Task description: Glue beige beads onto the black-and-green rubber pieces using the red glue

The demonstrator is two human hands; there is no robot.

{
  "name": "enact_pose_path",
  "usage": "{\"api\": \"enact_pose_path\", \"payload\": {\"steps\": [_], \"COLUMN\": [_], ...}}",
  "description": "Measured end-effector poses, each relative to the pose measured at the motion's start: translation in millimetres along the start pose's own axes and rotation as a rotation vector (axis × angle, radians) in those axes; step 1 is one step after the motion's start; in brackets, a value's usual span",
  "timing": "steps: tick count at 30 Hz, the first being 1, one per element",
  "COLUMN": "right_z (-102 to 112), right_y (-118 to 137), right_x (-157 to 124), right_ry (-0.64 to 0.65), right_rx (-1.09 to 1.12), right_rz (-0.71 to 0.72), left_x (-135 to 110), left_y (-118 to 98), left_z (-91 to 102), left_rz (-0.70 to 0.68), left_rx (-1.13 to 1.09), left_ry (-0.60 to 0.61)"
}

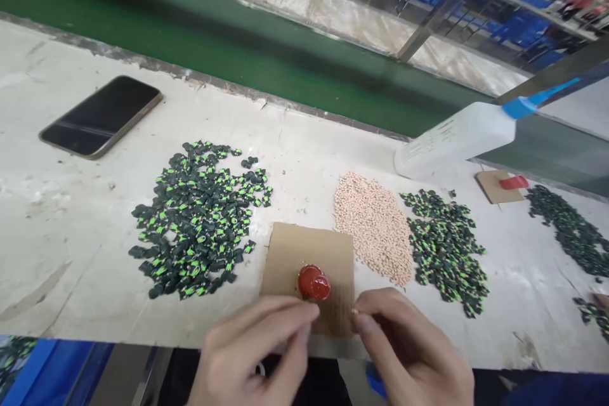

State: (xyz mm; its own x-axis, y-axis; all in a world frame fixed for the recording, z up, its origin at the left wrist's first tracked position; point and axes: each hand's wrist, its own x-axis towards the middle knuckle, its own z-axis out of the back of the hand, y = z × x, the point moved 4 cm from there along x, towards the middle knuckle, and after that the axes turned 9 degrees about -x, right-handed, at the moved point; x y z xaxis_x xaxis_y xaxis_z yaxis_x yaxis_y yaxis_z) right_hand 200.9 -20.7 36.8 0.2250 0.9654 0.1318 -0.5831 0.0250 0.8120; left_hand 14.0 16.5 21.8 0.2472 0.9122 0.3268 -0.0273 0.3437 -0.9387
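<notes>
Cardboard square w/ red blob on it lies at bench edge btwn green-black parts and pale beads. L hand pinched tight beside blob, contents hidden; R hand pinches tiny pale bit over card.

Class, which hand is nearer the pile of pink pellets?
Right. The right hand sits just this side of the pink pellets; the left hand is farther left, at the near edge of the cardboard.

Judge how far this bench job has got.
Done: perhaps one heap of small black-and-green parts, the left heap or right heap; unclear which. In hand: left hand and right hand pinch something tiny by the red blob on brown cardboard square. Left: a large pale pink bead pile.
</notes>
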Motion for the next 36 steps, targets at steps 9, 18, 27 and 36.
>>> {"api": "enact_pose_path", "payload": {"steps": [9, 18, 27, 36], "right_z": [-10.0, -11.7, -3.2, -0.6], "right_y": [-2.4, 1.6, -4.5, 0.8], "right_x": [3.1, 1.5, -0.2, -7.1], "right_ry": [0.098, 0.089, 0.148, 0.215], "right_rx": [-0.337, -0.413, 0.18, 0.345], "right_rz": [0.289, 0.343, -0.103, -0.115], "left_x": [-12.1, -10.1, 0.6, -0.9], "left_y": [16.9, 10.9, 12.2, 16.1], "left_z": [13.8, 16.5, -6.7, -17.5], "left_rz": [0.237, 0.186, 0.767, 0.812], "left_rx": [0.07, -0.002, -0.634, -0.746], "left_ry": [-0.07, -0.116, -0.041, 0.12]}}
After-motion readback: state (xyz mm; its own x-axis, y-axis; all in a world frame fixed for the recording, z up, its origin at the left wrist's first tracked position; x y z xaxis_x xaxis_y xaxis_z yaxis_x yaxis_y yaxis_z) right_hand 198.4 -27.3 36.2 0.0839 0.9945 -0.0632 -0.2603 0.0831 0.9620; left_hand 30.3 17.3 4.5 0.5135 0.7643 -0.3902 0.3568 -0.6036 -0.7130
